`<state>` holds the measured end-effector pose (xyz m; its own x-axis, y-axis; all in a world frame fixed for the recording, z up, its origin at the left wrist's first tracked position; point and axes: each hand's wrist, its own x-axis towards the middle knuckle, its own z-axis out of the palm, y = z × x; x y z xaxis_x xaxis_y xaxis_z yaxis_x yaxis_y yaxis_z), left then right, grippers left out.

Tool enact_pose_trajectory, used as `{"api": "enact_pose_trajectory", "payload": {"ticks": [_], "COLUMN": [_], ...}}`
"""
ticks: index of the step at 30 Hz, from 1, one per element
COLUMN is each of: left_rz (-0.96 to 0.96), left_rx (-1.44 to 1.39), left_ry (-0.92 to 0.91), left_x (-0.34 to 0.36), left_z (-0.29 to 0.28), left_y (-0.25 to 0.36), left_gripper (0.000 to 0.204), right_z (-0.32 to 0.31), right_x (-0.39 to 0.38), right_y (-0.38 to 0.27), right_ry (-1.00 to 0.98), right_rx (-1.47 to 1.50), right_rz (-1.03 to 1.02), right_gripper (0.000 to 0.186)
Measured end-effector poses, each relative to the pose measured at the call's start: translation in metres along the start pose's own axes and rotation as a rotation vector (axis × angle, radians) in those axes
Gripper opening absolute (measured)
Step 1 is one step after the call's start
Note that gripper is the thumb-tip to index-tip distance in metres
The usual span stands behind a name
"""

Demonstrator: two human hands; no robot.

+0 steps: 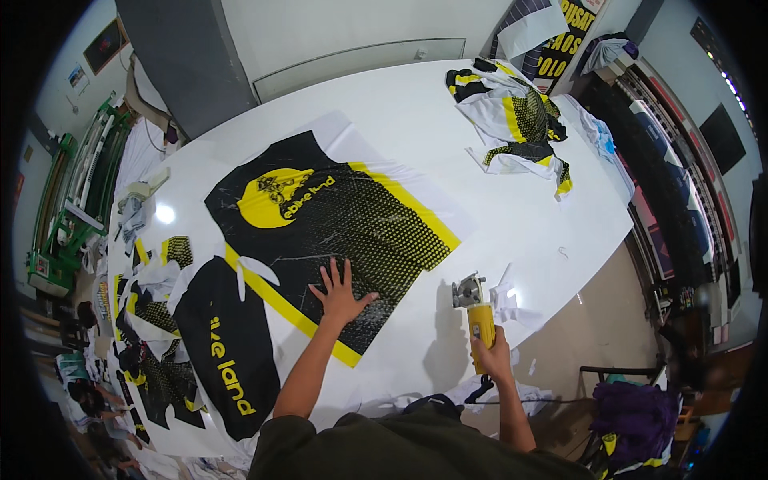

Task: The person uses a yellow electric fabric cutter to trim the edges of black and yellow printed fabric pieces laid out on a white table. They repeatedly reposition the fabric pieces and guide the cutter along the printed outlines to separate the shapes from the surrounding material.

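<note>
My left hand (342, 300) lies flat with spread fingers on a black and yellow printed shirt panel (352, 204), which is spread on the white table. White cloth margin shows along the panel's far and right sides. In my right hand (492, 356) is a yellow handheld electric cloth cutter (480, 320), its grey metal head pointing away from me. The cutter is to the right of the panel and apart from it; a shadow falls beside it. Left of the panel lies a dark cloth piece (228, 344) with yellow lettering.
Cut cloth pieces (156, 296) pile up on the table's left side. A crumpled bundle of printed cloth (524, 120) lies at the far right. White scraps (508, 300) lie near the cutter. Large machines flank the table (384, 96); purple cloth (636, 424) is at lower right.
</note>
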<state>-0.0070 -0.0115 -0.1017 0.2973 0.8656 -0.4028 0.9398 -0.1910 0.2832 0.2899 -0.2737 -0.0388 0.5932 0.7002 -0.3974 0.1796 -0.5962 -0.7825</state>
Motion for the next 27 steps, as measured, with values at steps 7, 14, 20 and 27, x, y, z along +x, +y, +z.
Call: {"api": "enact_pose_trajectory", "payload": {"ticks": [7,14,20,27], "left_rz": [0.075,0.125,0.07,0.076], "left_rx": [0.162,0.032,0.07,0.018], "left_ry": [-0.11,-0.061,-0.205,-0.162], "left_x": [-0.116,-0.159,-0.171,-0.173], "left_z": [-0.015,0.011,0.022,0.023], "left_y": [-0.165,-0.188,-0.18,-0.183], "left_gripper": [0.142,0.148,0.152,0.153], "right_z": [0.011,0.042,0.059,0.083], "right_x": [-0.101,-0.217,-0.257,-0.233], "right_y": [0.021,0.061,0.079,0.067], "right_ry": [0.043,0.061,0.016,-0.028], "right_rx": [-0.245,-0.368,-0.527,-0.526], "right_rz": [-0.066,-0.128,-0.147,-0.204], "right_gripper": [0.059,0.057,0.055,0.053]}}
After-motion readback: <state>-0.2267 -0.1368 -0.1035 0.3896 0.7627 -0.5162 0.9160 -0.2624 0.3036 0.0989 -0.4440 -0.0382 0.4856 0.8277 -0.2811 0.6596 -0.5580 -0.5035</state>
